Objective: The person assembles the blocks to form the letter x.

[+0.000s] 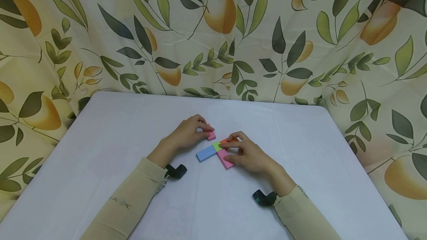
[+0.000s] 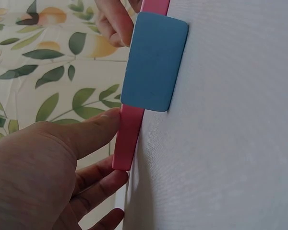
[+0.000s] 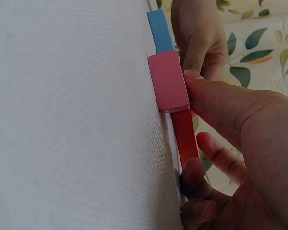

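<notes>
My left hand (image 1: 191, 132) pinches a pink block (image 1: 211, 135) on the far side of a small block arrangement. In the left wrist view its thumb lies against that block's (image 2: 128, 139) edge, fingers behind. A blue block (image 1: 206, 153), a green block (image 1: 217, 146) and a red-orange block (image 1: 224, 141) lie end to end in a slanting row. Another pink block (image 1: 225, 159) extends from the green one toward me. My right hand (image 1: 251, 153) bends over the arrangement's right side. Its thumb touches the near pink block (image 3: 169, 81), its curled fingers the red-orange block (image 3: 186, 136).
The blocks lie on a white cloth-covered table (image 1: 173, 210), whose far edge meets a leaf-and-fruit patterned curtain (image 1: 207, 47). Black wrist cameras (image 1: 176, 171) hang by both sleeves, low over the table.
</notes>
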Demonstrator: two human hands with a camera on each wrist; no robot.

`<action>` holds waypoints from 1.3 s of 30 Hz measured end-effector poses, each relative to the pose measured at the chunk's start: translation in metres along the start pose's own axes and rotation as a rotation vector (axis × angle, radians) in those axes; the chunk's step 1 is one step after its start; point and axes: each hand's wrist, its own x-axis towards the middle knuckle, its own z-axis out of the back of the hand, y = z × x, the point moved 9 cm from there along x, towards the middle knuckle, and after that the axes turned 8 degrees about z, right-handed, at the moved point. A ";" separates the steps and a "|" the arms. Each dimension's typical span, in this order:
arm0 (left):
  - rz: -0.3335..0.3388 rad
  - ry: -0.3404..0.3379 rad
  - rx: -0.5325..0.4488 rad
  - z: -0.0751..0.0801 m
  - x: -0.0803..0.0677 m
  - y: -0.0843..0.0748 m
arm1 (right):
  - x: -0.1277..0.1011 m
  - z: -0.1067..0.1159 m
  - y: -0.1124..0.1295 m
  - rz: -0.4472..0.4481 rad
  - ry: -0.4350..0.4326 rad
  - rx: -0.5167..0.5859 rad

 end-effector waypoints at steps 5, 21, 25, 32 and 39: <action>-0.010 -0.004 0.000 0.000 0.000 -0.001 | 0.000 0.000 0.000 0.000 -0.004 -0.002; -0.033 0.008 -0.005 -0.002 -0.001 -0.004 | -0.001 0.000 0.000 0.001 -0.008 0.002; -0.031 0.007 0.006 -0.002 0.000 -0.004 | -0.001 0.000 0.000 0.002 -0.008 0.004; -0.036 0.005 0.011 -0.003 0.000 -0.005 | -0.001 0.000 -0.001 -0.002 -0.010 0.009; -0.031 0.008 0.010 -0.003 -0.001 -0.005 | -0.001 -0.001 -0.001 -0.013 -0.007 0.011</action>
